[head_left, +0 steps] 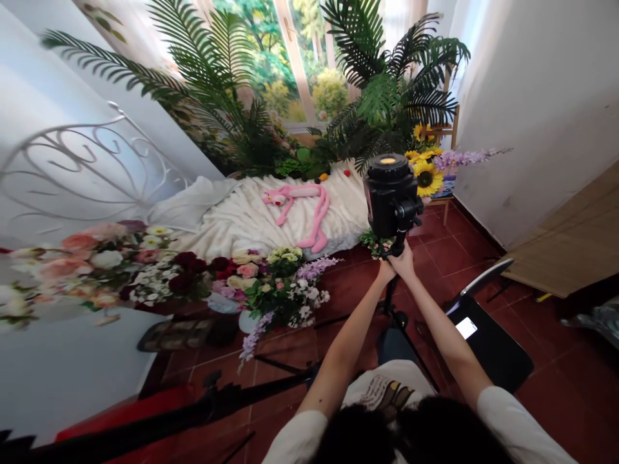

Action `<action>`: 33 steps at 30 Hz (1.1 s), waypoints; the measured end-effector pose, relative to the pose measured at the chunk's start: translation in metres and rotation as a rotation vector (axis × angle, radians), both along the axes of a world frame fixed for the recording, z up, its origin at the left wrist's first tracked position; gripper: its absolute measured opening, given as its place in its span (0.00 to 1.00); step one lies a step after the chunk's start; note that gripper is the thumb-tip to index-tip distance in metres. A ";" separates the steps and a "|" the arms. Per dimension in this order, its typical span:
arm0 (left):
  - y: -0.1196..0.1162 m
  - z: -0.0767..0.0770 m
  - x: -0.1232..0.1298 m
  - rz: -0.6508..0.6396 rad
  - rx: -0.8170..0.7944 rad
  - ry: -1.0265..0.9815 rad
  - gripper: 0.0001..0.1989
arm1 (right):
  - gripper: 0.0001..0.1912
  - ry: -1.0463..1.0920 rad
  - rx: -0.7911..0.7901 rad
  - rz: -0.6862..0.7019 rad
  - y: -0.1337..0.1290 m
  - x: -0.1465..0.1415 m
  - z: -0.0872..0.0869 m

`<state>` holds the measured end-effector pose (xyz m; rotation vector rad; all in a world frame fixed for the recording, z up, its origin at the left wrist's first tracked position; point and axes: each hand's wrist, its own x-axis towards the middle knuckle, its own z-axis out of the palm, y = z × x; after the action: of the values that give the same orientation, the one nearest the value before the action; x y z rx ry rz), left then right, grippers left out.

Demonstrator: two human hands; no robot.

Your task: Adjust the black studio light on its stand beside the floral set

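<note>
A black studio light [389,196] with a glowing yellowish spot on top stands upright on a black stand in front of me. Both my arms reach out to its base. My left hand [385,272] is closed around the stand just below the lamp head. Beside it, slightly higher and to the right, my right hand [403,261] also wraps round the neck of the stand. The fingers of both hands are partly hidden by the stand and the lamp's bracket.
A bed with a cream blanket [232,212] holds a pink plush toy [316,216]. Flower bunches [285,283] line its near side. A black chair [503,348] with a phone [467,328] stands right. A black pole [261,391] crosses the lower left. Sunflowers [426,178] stand behind the lamp.
</note>
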<state>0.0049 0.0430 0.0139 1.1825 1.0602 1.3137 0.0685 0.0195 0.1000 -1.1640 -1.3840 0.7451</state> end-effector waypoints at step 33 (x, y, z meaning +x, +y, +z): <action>-0.029 -0.017 -0.011 0.013 0.053 0.338 0.18 | 0.19 0.789 -0.667 0.100 -0.063 0.021 -0.078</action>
<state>-0.0058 0.0143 -0.0036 1.4752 1.2802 1.1828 0.0894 -0.0432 0.0224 -1.0950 -0.5285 1.6072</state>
